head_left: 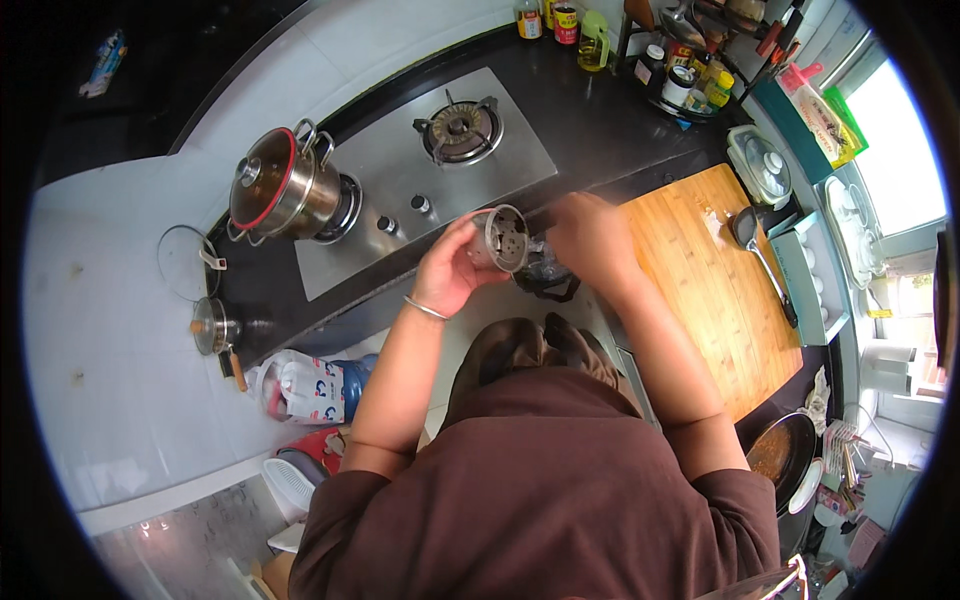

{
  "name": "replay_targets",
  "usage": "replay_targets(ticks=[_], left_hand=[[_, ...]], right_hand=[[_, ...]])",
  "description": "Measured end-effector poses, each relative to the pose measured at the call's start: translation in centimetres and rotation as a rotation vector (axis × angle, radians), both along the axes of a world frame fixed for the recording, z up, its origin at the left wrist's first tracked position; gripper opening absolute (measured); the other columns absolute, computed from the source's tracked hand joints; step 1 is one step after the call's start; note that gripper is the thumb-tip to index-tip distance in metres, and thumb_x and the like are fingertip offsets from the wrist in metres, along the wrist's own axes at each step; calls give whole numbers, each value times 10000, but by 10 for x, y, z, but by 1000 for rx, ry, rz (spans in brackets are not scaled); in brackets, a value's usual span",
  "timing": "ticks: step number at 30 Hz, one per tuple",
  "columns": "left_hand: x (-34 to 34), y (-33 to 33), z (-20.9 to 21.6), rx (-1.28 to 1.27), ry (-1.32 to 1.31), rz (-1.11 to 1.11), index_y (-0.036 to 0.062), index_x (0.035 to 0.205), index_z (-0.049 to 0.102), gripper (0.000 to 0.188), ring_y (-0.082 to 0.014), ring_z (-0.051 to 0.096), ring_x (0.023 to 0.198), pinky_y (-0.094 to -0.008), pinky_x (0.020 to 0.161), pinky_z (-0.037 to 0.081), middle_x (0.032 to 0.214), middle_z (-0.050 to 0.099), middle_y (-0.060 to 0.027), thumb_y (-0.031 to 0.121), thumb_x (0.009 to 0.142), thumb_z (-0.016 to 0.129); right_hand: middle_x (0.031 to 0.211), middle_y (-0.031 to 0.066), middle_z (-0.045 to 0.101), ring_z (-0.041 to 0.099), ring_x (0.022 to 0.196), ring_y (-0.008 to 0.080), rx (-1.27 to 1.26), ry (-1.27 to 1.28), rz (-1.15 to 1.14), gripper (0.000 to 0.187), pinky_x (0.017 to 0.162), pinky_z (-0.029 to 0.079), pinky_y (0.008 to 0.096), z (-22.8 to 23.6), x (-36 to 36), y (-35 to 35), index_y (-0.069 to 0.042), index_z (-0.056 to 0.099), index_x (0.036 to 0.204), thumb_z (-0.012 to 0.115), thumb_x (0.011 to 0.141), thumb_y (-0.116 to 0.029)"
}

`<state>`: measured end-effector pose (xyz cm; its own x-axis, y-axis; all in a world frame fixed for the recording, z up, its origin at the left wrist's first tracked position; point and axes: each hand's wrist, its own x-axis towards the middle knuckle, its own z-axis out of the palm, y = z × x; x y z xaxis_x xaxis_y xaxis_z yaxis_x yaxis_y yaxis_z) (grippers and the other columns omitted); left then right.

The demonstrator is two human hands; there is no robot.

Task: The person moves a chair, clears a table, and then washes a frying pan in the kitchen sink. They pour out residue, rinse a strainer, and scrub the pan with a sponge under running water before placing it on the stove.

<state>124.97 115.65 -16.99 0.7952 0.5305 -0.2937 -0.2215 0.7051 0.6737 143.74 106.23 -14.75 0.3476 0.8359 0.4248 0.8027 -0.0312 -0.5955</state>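
Observation:
My left hand (448, 268) is wrapped round a small see-through cup (486, 240), tilted so that its round end shows. Dark bits cling inside it, and I cannot make out whether that end is a lid or an opening. To its right is my right hand (592, 238), smeared by motion, with its fingers not clear. Whether it holds anything cannot be told. Beneath both hands, by the counter's front edge, sits a dark bin (548, 284) with a clear plastic bag in it, partly covered by the right hand.
A gas stove (375, 180) carries a steel pot (290, 195) with a red-rimmed glass lid. To the right lies a wooden cutting board (690, 290) with a ladle (765, 260). Bottles (594, 42) stand at the back. Wrapped water bottles (310, 388) are at the lower left.

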Motion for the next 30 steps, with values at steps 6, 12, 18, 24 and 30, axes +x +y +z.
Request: replay_targets(ticks=[6, 12, 18, 24, 30], left_hand=[[-13, 4, -40, -332, -254, 94, 36, 1176, 497, 431, -337, 601, 924, -449, 710, 553, 1114, 572, -161, 336, 868, 467], [-13, -2, -39, -285, -135, 132, 45, 1160, 508, 403, -333, 601, 924, -447, 704, 551, 1100, 580, -149, 320, 867, 482], [-10, -10, -32, -128, -15, 113, 102, 1147, 504, 332, -266, 611, 929, -411, 691, 550, 1082, 589, -100, 275, 863, 522], [-5, -9, -36, -66, 75, 199, 97, 1122, 520, 319, -258, 617, 902, -412, 690, 548, 1039, 602, -88, 275, 857, 534], [-10, -5, -39, -321, -113, 112, 108, 1090, 551, 308, -288, 616, 894, -428, 703, 546, 1031, 612, -103, 311, 863, 504]], right_hand=[[696, 162, 624, 619, 664, 310, -161, 224, -54, 108, 616, 496, 364, -95, 48, 9, -12, 640, 729, 647, 681, -109], [764, 133, 643, 616, 695, 328, -75, -188, 24, 201, 705, 494, 389, -145, 57, 17, -33, 661, 840, 682, 701, -177], [707, 117, 623, 598, 622, 286, -233, 390, 181, 216, 584, 486, 325, -21, -12, 13, 7, 609, 756, 713, 659, -155], [646, 152, 593, 591, 617, 326, -17, 174, 65, 123, 568, 480, 355, -40, -2, 8, -8, 592, 702, 656, 679, -110], [687, 117, 628, 615, 690, 298, -405, 50, -100, 193, 619, 486, 374, -80, 32, 11, -55, 622, 714, 688, 697, -235]])
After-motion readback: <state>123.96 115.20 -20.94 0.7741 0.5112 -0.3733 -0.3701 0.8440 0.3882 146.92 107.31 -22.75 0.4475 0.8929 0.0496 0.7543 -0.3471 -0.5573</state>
